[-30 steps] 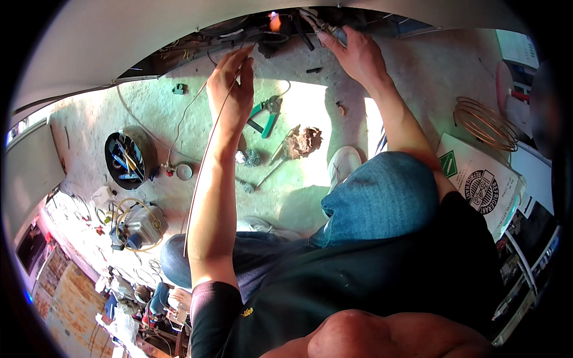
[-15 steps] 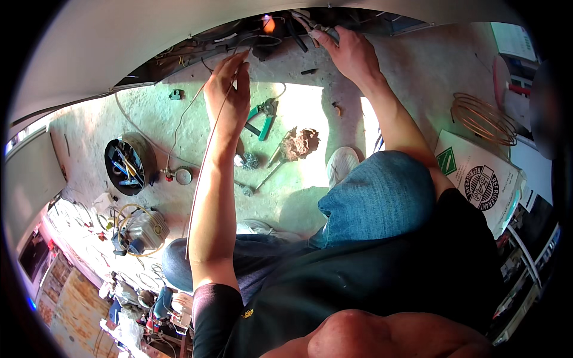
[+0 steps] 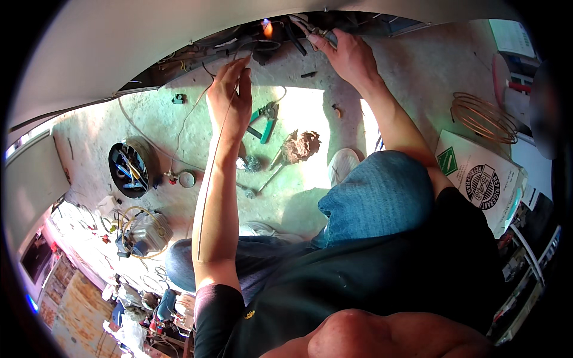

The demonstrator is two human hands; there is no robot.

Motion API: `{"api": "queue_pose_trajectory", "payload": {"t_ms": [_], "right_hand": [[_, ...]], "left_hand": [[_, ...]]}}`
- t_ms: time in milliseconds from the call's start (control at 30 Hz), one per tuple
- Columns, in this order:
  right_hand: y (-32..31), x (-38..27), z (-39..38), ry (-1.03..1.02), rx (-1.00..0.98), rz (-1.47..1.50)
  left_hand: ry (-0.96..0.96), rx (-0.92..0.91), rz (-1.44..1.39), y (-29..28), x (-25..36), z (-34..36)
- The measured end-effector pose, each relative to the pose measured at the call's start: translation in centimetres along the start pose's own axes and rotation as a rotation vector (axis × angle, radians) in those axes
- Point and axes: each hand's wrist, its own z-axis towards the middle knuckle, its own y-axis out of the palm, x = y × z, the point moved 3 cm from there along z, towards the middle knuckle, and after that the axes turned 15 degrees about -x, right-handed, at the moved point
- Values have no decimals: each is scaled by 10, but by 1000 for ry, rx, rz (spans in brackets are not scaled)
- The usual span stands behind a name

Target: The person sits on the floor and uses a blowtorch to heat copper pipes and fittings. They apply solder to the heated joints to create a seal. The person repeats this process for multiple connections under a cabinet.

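My left hand (image 3: 230,98) is raised and pinches a thin metal rod (image 3: 210,173) that runs along my forearm, its tip pointing up toward a small orange flame (image 3: 267,27). The flame burns among dark pipes and cables (image 3: 239,48) under a pale grey panel. My right hand (image 3: 349,56) is closed around a torch (image 3: 313,30) to the right of the flame. Most of the torch's body is hidden by my fingers. I am squatting, with my blue-jeaned knee (image 3: 376,197) below my right arm.
On the concrete floor lie green-handled pliers (image 3: 265,119), a brown lump of rag (image 3: 301,145), a black bucket of tools (image 3: 131,167) and a small motor unit (image 3: 146,232). A copper tube coil (image 3: 483,116) and a white carton (image 3: 486,179) sit to the right.
Both hands stay at the pipes with the same grips. The flame and hands sit slightly lower in the picture than a second ago.
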Motion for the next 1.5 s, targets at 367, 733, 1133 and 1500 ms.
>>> {"api": "queue_pose_trajectory", "payload": {"t_ms": [367, 733, 1133, 1500], "right_hand": [[5, -1, -6, 23, -56, 0], [11, 4, -5, -3, -27, 0], [13, 5, -5, -1, -39, 13], [15, 6, -6, -9, -31, -11]], "left_hand": [[-20, -28, 14, -8, 5, -6], [-21, -24, 34, -2, 6, -3], [1, 8, 21, -1, 8, -1], [-9, 3, -19, -1, 10, -2]]}}
